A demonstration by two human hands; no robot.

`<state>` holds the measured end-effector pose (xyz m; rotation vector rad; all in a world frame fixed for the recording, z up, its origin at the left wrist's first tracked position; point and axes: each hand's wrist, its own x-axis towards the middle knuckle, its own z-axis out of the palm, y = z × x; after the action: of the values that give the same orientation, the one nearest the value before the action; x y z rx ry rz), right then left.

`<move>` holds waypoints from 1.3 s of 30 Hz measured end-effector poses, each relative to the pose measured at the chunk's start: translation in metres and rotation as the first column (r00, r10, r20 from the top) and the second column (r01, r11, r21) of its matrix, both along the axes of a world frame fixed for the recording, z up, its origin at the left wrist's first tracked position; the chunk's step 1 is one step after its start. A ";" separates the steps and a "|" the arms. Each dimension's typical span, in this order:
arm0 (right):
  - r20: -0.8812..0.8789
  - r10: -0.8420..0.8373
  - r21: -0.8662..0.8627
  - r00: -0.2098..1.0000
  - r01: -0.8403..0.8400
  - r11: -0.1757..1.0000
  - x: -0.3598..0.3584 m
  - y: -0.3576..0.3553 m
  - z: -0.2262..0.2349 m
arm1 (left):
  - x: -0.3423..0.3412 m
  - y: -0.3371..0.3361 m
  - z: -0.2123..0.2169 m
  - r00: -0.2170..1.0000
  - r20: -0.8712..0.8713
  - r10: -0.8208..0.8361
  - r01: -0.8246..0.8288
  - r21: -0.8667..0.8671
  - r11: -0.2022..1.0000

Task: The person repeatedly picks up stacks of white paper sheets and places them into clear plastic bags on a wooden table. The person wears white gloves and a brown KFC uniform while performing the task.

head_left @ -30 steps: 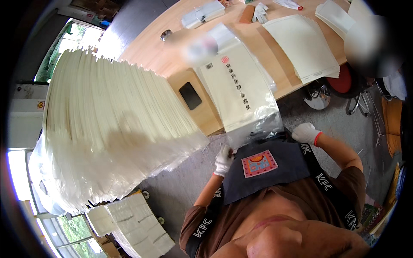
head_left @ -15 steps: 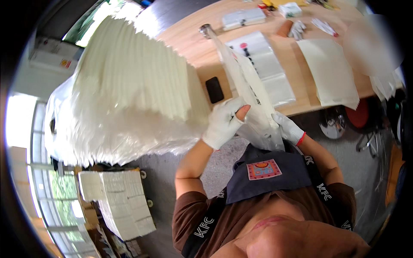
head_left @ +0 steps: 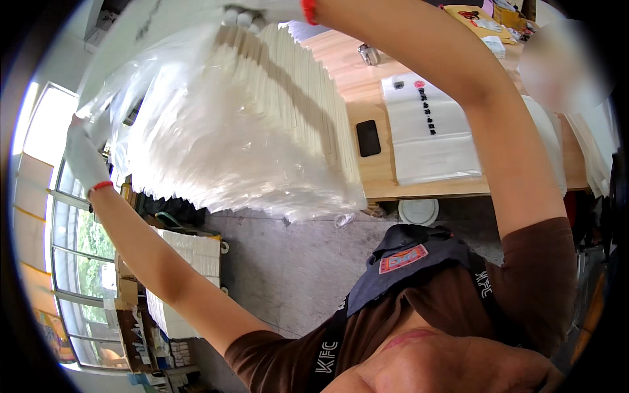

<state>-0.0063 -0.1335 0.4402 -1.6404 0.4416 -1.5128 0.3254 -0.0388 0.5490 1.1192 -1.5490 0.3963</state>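
Note:
A tall pile of filled clear plastic bags with pale sheets inside [head_left: 262, 131] stands on the left part of the table. Over its top lies a plastic bag with dark print [head_left: 141, 39], stretched between my hands. At the far left, my left hand [head_left: 85, 157], in a white glove with a red cuff, is closed on the bag's loose edge. My right hand [head_left: 265, 12], gloved alike, reaches across to the bag's other end at the top of the view. Its fingertips curl down over the bag; part of that hand is cut off by the frame.
Right of the pile a black phone [head_left: 368, 138] lies on the wooden table [head_left: 383, 190]. Beside it are flat printed plastic bags [head_left: 432, 154] and a shiny metal weight [head_left: 369, 54]. Below stand a white round lid [head_left: 418, 211] and a stack of white bundles [head_left: 196, 252].
Both hands have moved from in front of my body up to the left, carrying the bag onto the pile. My arms are now spread wide, and the view has shifted left.

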 end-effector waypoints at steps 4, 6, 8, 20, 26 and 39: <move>-0.137 0.161 0.141 0.977 -0.142 0.980 0.000 0.031 -0.009 | 0.087 -0.067 -0.083 0.944 0.263 0.201 -0.245 0.150 0.958; -0.204 0.138 0.201 0.969 -0.097 0.975 -0.021 0.075 -0.034 | 0.080 -0.055 -0.179 0.992 -0.099 0.082 -0.058 0.231 0.971; -0.235 0.064 0.304 0.970 0.010 0.953 -0.043 0.116 -0.075 | 0.030 -0.017 -0.263 0.898 -0.433 -0.081 0.066 -0.050 0.997; -0.172 -0.324 0.926 0.930 0.264 0.269 -0.085 0.336 -0.436 | -0.250 0.056 -0.559 0.544 0.051 -0.837 0.594 0.681 0.428; -0.103 -0.461 0.934 0.882 0.244 0.259 -0.060 0.344 -0.453 | -0.334 -0.006 -0.554 0.404 0.253 -0.879 0.276 0.882 0.381; -0.562 -0.600 0.592 0.570 0.783 0.190 -0.118 0.188 -0.457 | -0.343 -0.062 -0.543 0.411 -0.467 -0.783 0.668 0.739 -0.090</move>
<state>-0.1243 0.0544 -0.0167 -0.7723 1.9527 -1.3264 -0.0178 -0.1008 0.0059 0.6661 -2.2892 -1.3859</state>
